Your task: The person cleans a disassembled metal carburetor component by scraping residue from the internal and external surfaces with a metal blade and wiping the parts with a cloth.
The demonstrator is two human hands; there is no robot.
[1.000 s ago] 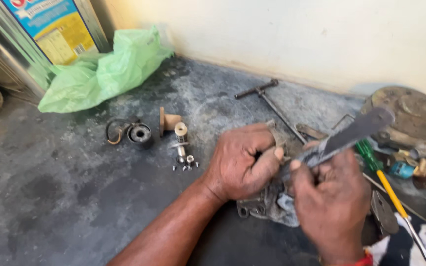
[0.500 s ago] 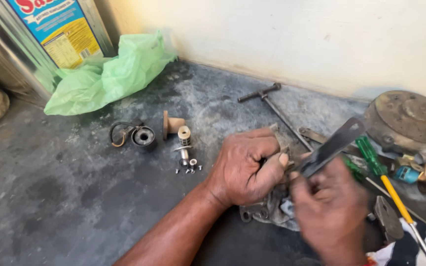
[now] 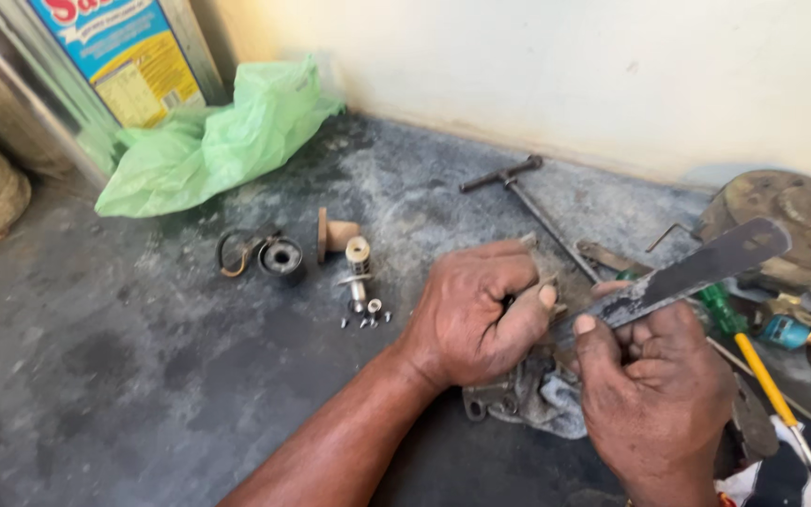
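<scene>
We are still in the middle of the job. Our left hand (image 3: 476,314) is shut tight around a small metal part we can hardly see. Our right hand (image 3: 654,376) holds a flat metal blade (image 3: 696,272) against it. Tiny screws (image 3: 366,317) and small pieces wait on the floor (image 3: 96,376).

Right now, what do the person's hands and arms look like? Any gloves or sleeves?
No gloves. The left hand and right hand are bare, with dark grime on the fingers. The left forearm is bare too, with no sleeve in view. A thin strip of red shows at the right wrist; I cannot tell what it is.
</scene>
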